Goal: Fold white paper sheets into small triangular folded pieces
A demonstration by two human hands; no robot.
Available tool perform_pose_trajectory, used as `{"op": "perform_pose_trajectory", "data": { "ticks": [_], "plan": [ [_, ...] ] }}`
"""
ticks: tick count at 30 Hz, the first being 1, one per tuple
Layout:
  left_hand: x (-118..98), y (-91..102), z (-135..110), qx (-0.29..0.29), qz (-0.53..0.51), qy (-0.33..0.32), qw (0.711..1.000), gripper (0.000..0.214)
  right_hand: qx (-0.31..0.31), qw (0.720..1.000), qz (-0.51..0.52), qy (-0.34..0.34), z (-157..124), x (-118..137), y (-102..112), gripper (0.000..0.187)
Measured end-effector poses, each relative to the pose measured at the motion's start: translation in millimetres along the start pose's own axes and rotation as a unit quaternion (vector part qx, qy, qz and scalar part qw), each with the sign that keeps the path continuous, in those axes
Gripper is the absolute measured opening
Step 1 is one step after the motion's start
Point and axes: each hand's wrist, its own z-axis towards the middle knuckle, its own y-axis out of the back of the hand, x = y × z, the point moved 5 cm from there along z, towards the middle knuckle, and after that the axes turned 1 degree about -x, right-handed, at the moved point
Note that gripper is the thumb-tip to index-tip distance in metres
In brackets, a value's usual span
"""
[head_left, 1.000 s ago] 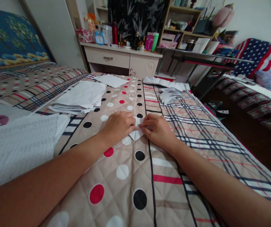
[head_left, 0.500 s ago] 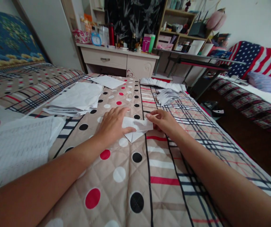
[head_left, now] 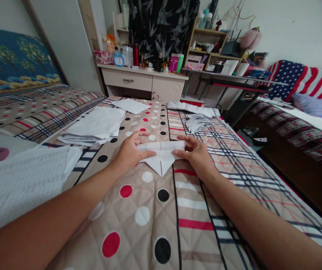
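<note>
A sheet of folded paper (head_left: 162, 153) lies low over the bed, a printed strip across its upper part and a plain white point with a centre crease facing me. My left hand (head_left: 132, 150) grips its left end, thumb on top and fingers behind. At the right end my right hand (head_left: 193, 152) pinches it the same way, thumb on the printed strip. Beyond my left hand is a pile of white paper sheets (head_left: 93, 123). Past my right hand sits a stack of narrow folded papers (head_left: 198, 123).
A polka-dot and plaid quilt (head_left: 138, 236) covers the bed. Printed sheets (head_left: 23, 183) lie at the left, and a single white sheet (head_left: 132, 106) farther back. A long folded paper bundle (head_left: 193, 108) rests at the far right. A white dresser (head_left: 127, 80) stands behind the bed.
My left hand has shifted left and now grips the paper's left end. My right thumb has come onto the strip, and more of the paper's width shows. The view has tilted up slightly.
</note>
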Motion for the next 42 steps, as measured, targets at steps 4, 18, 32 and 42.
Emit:
{"op": "perform_pose_trajectory", "data": {
  "ticks": [4,18,32,42],
  "plan": [
    [4.1,-0.3,0.2,-0.015,-0.237,0.061,0.97,0.073,-0.039,0.997,0.052,0.032,-5.2,4.7,0.0,0.056],
    [-7.1,-21.1,-20.1,-0.064,-0.365,0.119,0.921,0.049,-0.037,0.995,0.094,0.001,-21.6,4.3,-21.9,0.047],
    [-11.3,-19.6,-16.8,-0.009,-0.346,0.076,0.935,0.028,-0.087,0.992,0.095,-0.005,-18.7,0.0,-11.9,0.046],
    [-16.4,-35.9,-25.6,0.0,-0.445,0.136,0.885,0.036,-0.106,0.984,0.142,0.017,-28.4,6.3,-27.0,0.037]
  ]
}}
